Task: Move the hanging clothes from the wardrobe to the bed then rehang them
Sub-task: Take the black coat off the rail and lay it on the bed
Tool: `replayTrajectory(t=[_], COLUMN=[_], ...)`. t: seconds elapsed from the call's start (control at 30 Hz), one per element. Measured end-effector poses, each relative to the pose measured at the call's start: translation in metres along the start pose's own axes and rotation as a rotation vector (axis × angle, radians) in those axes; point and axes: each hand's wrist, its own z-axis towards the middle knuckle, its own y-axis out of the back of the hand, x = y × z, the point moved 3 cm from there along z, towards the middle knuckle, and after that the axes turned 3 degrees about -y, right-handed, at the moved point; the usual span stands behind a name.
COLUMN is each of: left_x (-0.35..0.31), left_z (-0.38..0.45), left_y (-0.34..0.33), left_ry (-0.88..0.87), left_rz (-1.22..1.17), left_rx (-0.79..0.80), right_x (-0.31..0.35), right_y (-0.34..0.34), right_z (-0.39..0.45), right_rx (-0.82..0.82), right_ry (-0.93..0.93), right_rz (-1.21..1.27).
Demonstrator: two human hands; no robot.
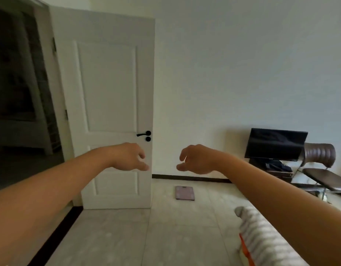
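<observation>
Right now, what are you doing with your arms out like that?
Nothing is being held yet. The left hand and right hand reach forward with loosely curled fingers and hold nothing, in front of an open white door. A striped blanket lies at the lower right. No hanging clothes or wardrobe are in view.

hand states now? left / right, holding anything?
Left hand: open, fingers loosely curled, holding nothing.
Right hand: open, fingers loosely curled, holding nothing.
</observation>
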Motion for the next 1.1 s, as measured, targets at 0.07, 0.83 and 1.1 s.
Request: replayTrajectory(t=[0.07,0.83,1.1], left_x=[0.039,0.352,0.400], left_z=[-0.023,-0.294,-0.373], left_y=[0.008,0.041,0.053], left_ry=[0.044,0.800,1.039], left_rz=[-0.005,-0.077,-0.022], left_rx=[-0.017,-0.221,-0.256], right_x=[0.044,0.467,0.578], right_y=[-0.001,-0.033,-0.030], right_z=[0.014,0.113,0.115], right_rx=[0.002,0.071,0.095], right_ry=[0.062,0.884,1.099], right_rz=[-0.025,-0.118,-0.115])
